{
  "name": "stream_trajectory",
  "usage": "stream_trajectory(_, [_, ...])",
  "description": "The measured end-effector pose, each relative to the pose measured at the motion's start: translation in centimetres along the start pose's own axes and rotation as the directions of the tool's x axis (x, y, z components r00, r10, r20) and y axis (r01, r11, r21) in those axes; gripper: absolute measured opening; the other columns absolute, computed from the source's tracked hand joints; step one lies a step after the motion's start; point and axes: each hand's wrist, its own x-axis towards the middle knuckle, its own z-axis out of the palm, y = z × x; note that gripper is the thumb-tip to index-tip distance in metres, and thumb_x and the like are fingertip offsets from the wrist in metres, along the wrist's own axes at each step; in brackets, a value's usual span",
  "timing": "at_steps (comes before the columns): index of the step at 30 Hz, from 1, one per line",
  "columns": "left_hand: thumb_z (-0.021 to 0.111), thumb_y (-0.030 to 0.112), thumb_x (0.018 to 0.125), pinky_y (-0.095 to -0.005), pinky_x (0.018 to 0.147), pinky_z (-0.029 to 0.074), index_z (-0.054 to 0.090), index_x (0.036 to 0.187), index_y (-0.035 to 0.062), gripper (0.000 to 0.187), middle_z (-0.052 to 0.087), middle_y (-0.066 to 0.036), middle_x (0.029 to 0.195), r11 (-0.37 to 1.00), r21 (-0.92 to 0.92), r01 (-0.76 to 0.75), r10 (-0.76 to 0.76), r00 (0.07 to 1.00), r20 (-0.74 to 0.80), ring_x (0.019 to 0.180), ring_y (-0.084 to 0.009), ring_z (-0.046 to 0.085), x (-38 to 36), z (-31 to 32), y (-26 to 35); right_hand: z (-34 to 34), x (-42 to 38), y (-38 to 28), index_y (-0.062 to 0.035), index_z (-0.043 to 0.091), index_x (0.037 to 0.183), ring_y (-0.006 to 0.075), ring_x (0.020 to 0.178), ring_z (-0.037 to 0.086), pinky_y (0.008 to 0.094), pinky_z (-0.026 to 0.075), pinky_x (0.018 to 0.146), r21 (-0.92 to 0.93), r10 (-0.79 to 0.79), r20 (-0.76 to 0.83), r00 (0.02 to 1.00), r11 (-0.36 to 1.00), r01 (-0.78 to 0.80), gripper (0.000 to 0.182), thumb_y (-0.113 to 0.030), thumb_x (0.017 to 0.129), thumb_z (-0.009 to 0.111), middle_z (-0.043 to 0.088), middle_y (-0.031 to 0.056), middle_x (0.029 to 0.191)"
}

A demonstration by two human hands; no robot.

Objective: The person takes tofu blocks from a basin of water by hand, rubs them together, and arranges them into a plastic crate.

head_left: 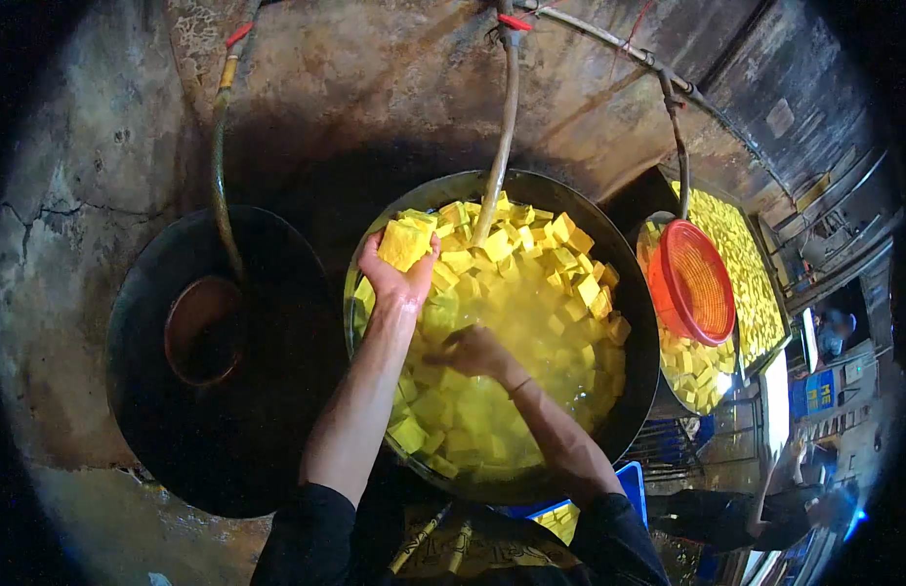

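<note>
Holding a stack of yellow square tofu slabs (pixel 404 244) on its upturned palm, the left hand (pixel 394 278) sits left of centre in the frame, fingers curled loosely up around the stack's lower edges, right at the left rim of the wide round metal pot (pixel 640 342). The stack lies roughly flat, its long axis running left to right, top face towards the camera. The right hand (pixel 473 352) is at centre frame, palm down and fingers dipped into the yellow liquid among the floating yellow tofu cubes (pixel 560 264); through the glare it is hard to tell whether it has closed on anything. A hose (pixel 500 127) drops from the top of the frame into the pot just right of the raised stack, leaving little room there. Open liquid lies right of the right hand. A dark empty wok (pixel 219 439) fills the lower left, and an orange plastic colander (pixel 692 283) rests on trays of tofu at the right.
</note>
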Motion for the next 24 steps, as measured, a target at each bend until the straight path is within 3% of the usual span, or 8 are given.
stream_trajectory(4, [0.041,0.035,0.084,-0.0471,0.078,0.041,0.058,0.095,0.0123,0.030,0.061,-0.007,0.100,0.999,0.028,0.040,-0.041,0.999,0.024,0.095,-0.0264,0.053,0.9,-1.0,-1.1,3.3,0.8,1.3,-0.0056,0.068,0.086,0.0232,0.068,0.065,0.0392,0.051,0.066,-0.403,-0.214,0.104,0.971,0.884,0.238,0.050,-0.053,0.071,0.069,0.066,0.0157,0.073])
stream_trajectory(7, [0.041,0.035,0.084,-0.0471,0.077,0.041,0.057,0.094,0.0120,0.030,0.061,-0.007,0.099,0.996,0.067,0.059,-0.060,0.998,0.005,0.094,-0.0258,0.053,0.8,-1.5,-1.8,1.5,-0.6,3.3,-0.0037,0.066,0.093,0.0181,0.070,0.063,0.0342,0.050,0.067,0.140,-0.113,0.135,0.984,0.986,0.093,0.042,-0.040,0.073,0.073,0.067,0.0127,0.077])
stream_trajectory(8, [0.041,0.035,0.084,-0.0471,0.077,0.041,0.057,0.094,0.0120,0.030,0.061,-0.007,0.099,0.996,0.066,0.067,-0.068,0.998,0.011,0.094,-0.0258,0.053,0.6,-1.4,-2.0,0.7,-1.1,4.2,-0.0025,0.065,0.094,0.0163,0.073,0.062,0.0314,0.049,0.068,0.588,-0.141,0.100,0.985,0.807,0.056,0.037,-0.033,0.074,0.073,0.067,0.0106,0.079])
stream_trajectory(10, [0.041,0.035,0.084,-0.0463,0.075,0.041,0.057,0.092,0.0117,0.029,0.061,-0.006,0.097,0.986,0.104,0.130,-0.129,0.991,-0.023,0.092,-0.0256,0.054,-0.4,-1.0,-2.6,-2.6,-3.2,3.3,-0.0003,0.062,0.096,0.0147,0.081,0.061,0.0255,0.047,0.074,0.730,-0.120,-0.083,0.989,0.669,0.142,0.029,-0.020,0.076,0.072,0.067,0.0058,0.091])
stream_trajectory(18, [0.038,0.029,0.088,-0.0375,0.077,0.049,0.059,0.101,0.0031,0.036,0.062,-0.008,0.090,0.916,0.281,0.286,-0.295,0.955,-0.010,0.084,-0.0236,0.059,-2.0,-3.6,-10.5,-10.3,-8.8,-1.6,-0.0033,0.063,0.086,0.0039,0.062,0.049,0.0204,0.038,0.055,0.551,0.104,-0.495,0.863,0.805,0.220,0.023,-0.019,0.073,0.074,0.054,-0.0045,0.067])
stream_trajectory(19, [0.040,0.027,0.087,-0.0354,0.077,0.049,0.061,0.099,0.0045,0.033,0.063,-0.006,0.090,0.894,0.270,0.357,-0.410,0.895,0.176,0.083,-0.0218,0.060,-3.1,-3.4,-10.9,-10.6,-9.1,-1.8,-0.0008,0.063,0.088,0.0073,0.066,0.053,0.0241,0.042,0.060,0.493,0.123,-0.509,0.852,0.853,0.171,0.029,-0.022,0.072,0.075,0.059,0.0016,0.071])
stream_trajectory(20, [0.043,0.027,0.085,-0.0334,0.076,0.049,0.062,0.095,0.0063,0.030,0.063,-0.004,0.088,0.844,0.308,0.439,-0.458,0.889,-0.013,0.083,-0.0199,0.060,-4.1,-3.0,-11.7,-10.8,-9.5,-1.9,0.0016,0.063,0.089,0.0106,0.070,0.057,0.0277,0.046,0.065,0.434,0.145,-0.521,0.841,0.894,0.115,0.036,-0.026,0.070,0.076,0.065,0.0078,0.075])
stream_trajectory(24, [0.047,0.032,0.081,-0.0346,0.074,0.050,0.062,0.088,0.0089,0.028,0.063,-0.005,0.082,0.771,0.264,0.579,-0.600,0.800,-0.002,0.079,-0.0216,0.061,-4.8,-5.2,-16.0,-10.6,-11.8,0.9,0.0022,0.056,0.106,0.0195,0.074,0.061,0.0317,0.048,0.065,0.522,0.271,-0.528,0.804,0.851,0.056,0.049,-0.027,0.071,0.074,0.064,0.0121,0.082])
